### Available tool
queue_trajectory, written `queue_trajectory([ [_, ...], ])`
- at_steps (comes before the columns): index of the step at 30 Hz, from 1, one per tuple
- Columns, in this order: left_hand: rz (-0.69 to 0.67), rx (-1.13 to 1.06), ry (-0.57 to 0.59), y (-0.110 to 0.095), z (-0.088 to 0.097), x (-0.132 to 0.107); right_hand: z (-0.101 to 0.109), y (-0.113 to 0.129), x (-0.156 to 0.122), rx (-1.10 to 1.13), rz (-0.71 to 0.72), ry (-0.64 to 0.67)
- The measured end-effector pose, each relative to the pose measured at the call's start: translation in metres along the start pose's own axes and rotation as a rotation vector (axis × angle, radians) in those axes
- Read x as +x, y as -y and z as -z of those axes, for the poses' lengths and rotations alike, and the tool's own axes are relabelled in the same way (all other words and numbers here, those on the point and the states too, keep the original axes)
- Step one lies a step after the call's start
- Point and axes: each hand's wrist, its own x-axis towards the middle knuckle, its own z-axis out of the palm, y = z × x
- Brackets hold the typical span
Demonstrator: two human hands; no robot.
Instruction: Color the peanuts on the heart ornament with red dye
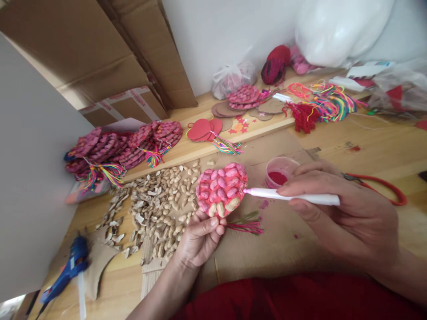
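Observation:
My left hand [200, 238] pinches the lower edge of a round disc covered in peanut shells [222, 189], most painted pink and two at the bottom bare. A tassel of pink and green threads [245, 224] hangs from the disc onto the cardboard. My right hand [336, 209] grips a white paintbrush [290, 195] whose tip touches the disc's right edge. A small clear cup of red paint [278, 173] stands just behind the brush.
Loose peanut shells [156, 200] lie heaped left of the disc. A blue glue gun [68, 269] rests at the lower left. Finished pink discs with tassels [123, 146] are stacked behind. Red-handled scissors [383, 186], coloured threads [328, 104], yarn balls [276, 64] and cardboard boxes [116, 58] surround.

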Motion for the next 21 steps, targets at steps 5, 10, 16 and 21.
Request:
queue_trajectory([
  [5, -0.013, 0.014, -0.024, 0.0010, -0.0006, 0.0004, 0.0007, 0.0002, 0.0015, -0.040, 0.005, -0.033],
  [10, -0.021, 0.021, -0.060, 0.0018, -0.0028, 0.0006, 0.0008, -0.0001, 0.0018, -0.034, 0.028, 0.019],
  [16, -0.043, 0.048, -0.038, 0.0027, -0.0030, 0.0007, 0.0012, -0.0001, 0.0029, -0.057, 0.031, -0.019],
  [21, -0.052, 0.063, -0.029, 0.0038, -0.0027, 0.0007, 0.0019, -0.0009, 0.0025, -0.077, 0.029, 0.004],
])
